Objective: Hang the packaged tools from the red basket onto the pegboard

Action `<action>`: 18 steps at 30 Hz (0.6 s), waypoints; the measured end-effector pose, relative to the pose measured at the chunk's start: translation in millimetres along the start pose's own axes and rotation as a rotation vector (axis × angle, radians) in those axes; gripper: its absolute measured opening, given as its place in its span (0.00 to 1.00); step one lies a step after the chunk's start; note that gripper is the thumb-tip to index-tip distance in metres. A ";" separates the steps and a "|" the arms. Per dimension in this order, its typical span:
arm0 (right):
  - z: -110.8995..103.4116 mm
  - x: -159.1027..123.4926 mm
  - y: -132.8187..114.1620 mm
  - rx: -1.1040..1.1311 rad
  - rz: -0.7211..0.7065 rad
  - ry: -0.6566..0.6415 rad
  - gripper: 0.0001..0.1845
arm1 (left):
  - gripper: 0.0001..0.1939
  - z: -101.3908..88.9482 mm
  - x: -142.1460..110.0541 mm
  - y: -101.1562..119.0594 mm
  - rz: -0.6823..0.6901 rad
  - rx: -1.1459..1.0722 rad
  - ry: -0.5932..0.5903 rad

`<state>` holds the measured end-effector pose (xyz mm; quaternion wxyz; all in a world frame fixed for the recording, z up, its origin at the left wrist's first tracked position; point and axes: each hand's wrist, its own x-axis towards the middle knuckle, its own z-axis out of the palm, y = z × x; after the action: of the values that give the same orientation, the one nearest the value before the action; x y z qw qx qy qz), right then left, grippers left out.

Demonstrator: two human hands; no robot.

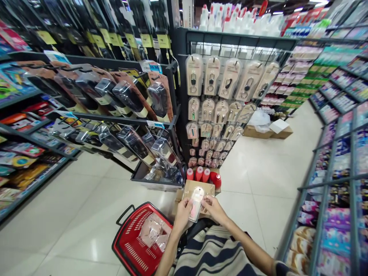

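Note:
Both my hands hold one blister pack (197, 201) in front of my body. It has a pale card back, a rounded top and something pink inside that I cannot make out. My left hand (184, 210) pinches its left edge, and my right hand (211, 207) grips the right edge. Behind the pack stands an open cardboard box (189, 186). Several red bottles (199, 173) with pale caps stand just past the box. On the floor to my left is a red shopping basket (132, 239) containing clear plastic packages (155, 232).
A wire rack (221, 51) ahead carries rows of carded small goods (212, 76). To the left, a dark shelf unit (115, 115) has packaged items on hooks (159, 94). Stocked shelves (330, 172) line the right side of the tiled aisle (258, 172). Farther back, cartons (267, 130) sit on the floor.

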<state>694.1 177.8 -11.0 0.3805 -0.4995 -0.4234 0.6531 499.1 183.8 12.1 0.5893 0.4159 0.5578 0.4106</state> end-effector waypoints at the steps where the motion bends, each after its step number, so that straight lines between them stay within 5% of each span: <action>1: 1.2 -0.7 0.0 0.009 -0.004 0.019 0.30 | 0.28 1.8 0.5 -1.6 -0.006 0.010 0.000; 7: -4.5 -2.0 -2.1 0.053 -0.012 0.097 0.30 | 0.28 19.1 7.7 -12.2 0.014 0.070 0.014; 18: -29.8 -1.3 0.8 0.061 -0.012 0.155 0.30 | 0.25 33.6 11.9 -7.9 -0.085 -0.071 -0.163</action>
<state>723.4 181.4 -15.6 0.4309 -0.5341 -0.3759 0.6227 533.3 191.4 1.9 0.6640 0.4027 0.5103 0.3695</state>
